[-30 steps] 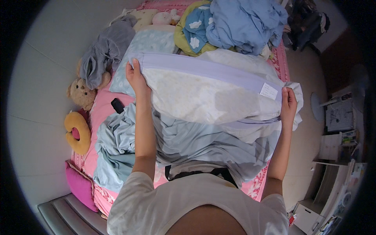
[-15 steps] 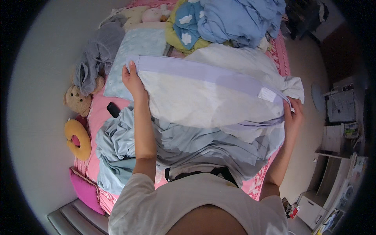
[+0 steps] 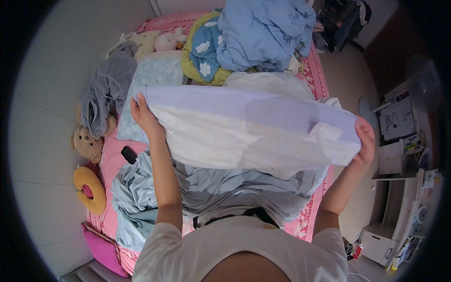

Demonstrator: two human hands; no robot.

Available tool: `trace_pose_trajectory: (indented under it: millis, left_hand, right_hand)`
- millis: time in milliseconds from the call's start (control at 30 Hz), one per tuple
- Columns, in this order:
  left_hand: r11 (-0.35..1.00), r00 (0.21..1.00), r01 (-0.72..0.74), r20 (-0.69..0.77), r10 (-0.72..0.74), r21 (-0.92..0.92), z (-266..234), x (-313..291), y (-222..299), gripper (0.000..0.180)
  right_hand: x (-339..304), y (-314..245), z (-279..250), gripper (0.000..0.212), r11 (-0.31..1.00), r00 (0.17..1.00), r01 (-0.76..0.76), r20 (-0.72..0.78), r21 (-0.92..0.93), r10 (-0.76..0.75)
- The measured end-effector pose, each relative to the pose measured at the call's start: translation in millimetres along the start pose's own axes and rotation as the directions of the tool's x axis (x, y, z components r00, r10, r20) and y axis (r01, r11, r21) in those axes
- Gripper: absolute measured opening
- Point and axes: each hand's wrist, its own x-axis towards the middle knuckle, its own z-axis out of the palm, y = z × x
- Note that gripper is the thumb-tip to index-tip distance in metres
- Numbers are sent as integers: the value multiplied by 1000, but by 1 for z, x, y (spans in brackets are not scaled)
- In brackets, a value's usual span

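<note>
A white sheet with a wide lavender band along its upper edge is stretched between my two hands above the bed. My left hand is closed on its upper left corner, with the thumb on top. Its right end is pinched in my right hand, near a pale label on the band. The sheet hangs in a long panel toward me, and more white fabric lies behind it. Below it, a crumpled grey-blue cloth is spread over the bed in front of my body.
A light blue pillow, a teddy bear, a yellow neck pillow and a small black object lie at left. A heaped blue quilt sits at the far end. Right of the bed stand a fan and a white cabinet.
The sheet's right end has been raised and turned, so its lavender band faces up more broadly and the panel is straighter. My hands have spread farther apart. The view has shifted slightly.
</note>
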Motion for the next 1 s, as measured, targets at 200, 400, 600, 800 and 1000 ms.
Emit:
trace_pose_trajectory:
  millis: [200, 400, 600, 800, 1000]
  left_hand:
    - [978, 992, -114, -27, 120, 175, -3, 16, -15, 23]
    - [950, 996, -85, -11, 93, 302, -8, 20, -47, 24]
    - [885, 997, -69, 13, 70, 460, -29, 36, -102, 26]
    - [840, 987, -142, 12, 159, 523, -34, 28, -113, 32]
    - [854, 986, -138, -9, 165, 501, -37, 22, -109, 29]
  right_hand:
    - [35, 53, -26, 19, 806, 995, -44, -101, -590, -20]
    - [42, 78, -37, 19, 789, 977, -127, -214, -601, -6]
    - [27, 70, -12, 21, 887, 962, -29, -255, -460, -100]
    - [-34, 73, -9, 38, 624, 904, -290, -422, -726, -71]
    - [-60, 110, -18, 33, 919, 879, -264, -464, -293, 105]
